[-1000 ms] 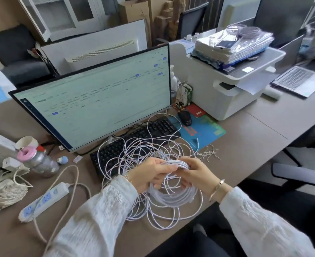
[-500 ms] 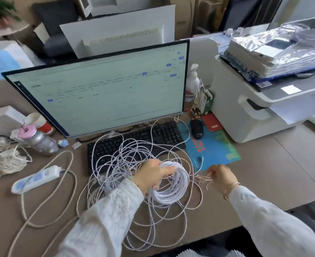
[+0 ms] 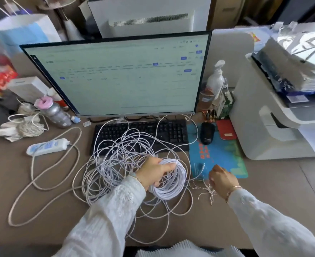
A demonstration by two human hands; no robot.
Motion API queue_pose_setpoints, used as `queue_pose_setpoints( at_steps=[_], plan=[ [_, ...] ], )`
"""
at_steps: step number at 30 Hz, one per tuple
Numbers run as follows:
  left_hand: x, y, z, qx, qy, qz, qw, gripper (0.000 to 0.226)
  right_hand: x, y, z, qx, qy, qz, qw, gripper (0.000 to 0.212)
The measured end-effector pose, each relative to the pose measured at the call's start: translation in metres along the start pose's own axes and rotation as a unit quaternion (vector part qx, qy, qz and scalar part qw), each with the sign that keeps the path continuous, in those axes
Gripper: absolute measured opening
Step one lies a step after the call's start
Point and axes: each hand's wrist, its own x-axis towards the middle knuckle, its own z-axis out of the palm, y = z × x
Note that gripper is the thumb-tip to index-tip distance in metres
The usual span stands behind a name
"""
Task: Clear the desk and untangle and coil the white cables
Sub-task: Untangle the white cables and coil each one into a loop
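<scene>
A tangle of thin white cable (image 3: 119, 158) spreads over the brown desk (image 3: 275, 182) and the front of the black keyboard (image 3: 171, 130). My left hand (image 3: 153, 173) grips a neat coil of white cable (image 3: 173, 182) just right of the tangle, and loose loops trail from it toward me. My right hand (image 3: 224, 180) is at the lower left corner of the blue mouse pad (image 3: 221, 160). Its fingertips curl down and pinch a small bunch of thin white twist ties (image 3: 204, 190).
A monitor (image 3: 125, 76) stands behind the keyboard, with a black mouse (image 3: 207, 133) on the pad. A white power strip (image 3: 47, 146) and its thick beige cord (image 3: 41, 182) lie left. A silver bottle (image 3: 54, 112) and string bundles crowd the far left; a printer (image 3: 275, 127) fills the right.
My right hand let go of the coil and moved right to the twist ties by the mouse pad. My left hand keeps its grip on the coil. The camera tilted further down.
</scene>
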Motion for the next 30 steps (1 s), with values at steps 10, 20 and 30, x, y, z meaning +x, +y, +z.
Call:
queue_pose_setpoints(
  at_steps=[10, 20, 30],
  plan=[
    [0.011, 0.004, 0.017, -0.001, 0.025, 0.008, 1.0, 0.024, -0.005, 0.016, -0.033, -0.133, 0.056, -0.109, 0.983, 0.029],
    [0.009, 0.008, 0.018, -0.038, 0.055, 0.02, 0.998, 0.031, -0.018, 0.007, -0.046, 0.144, 0.153, 0.014, 0.978, 0.012],
    [0.002, 0.018, 0.027, -0.042, 0.086, 0.063, 0.993, 0.034, -0.057, -0.059, -0.089, 0.168, 0.086, -0.179, 0.966, 0.015]
  ],
)
